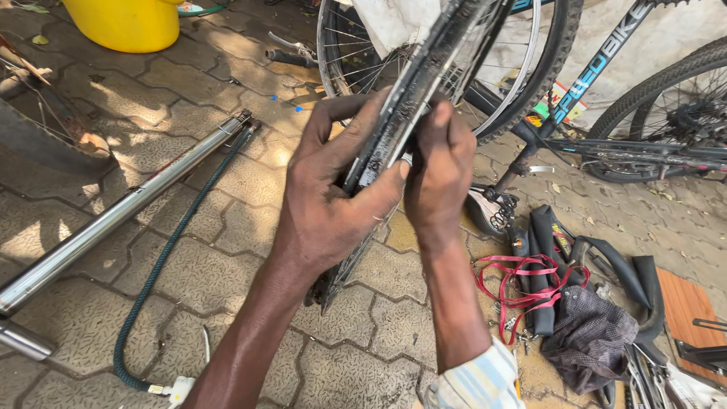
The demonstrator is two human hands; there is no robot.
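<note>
A bike wheel (pixel 424 83) is being held up in the middle of the frame, rim edge-on; it's being squeezed by the left hand (pixel 333 193) & pinched from the other side by the right hand (pixel 439 170); a silver pump (pixel 113 216) w/ green hose (pixel 163 261) is lying at left; red straps (pixel 522 284) are lying at lower right.

Left hand (pixel 333 189) and right hand (pixel 439 170), both grips closed, fingers curled.
</note>
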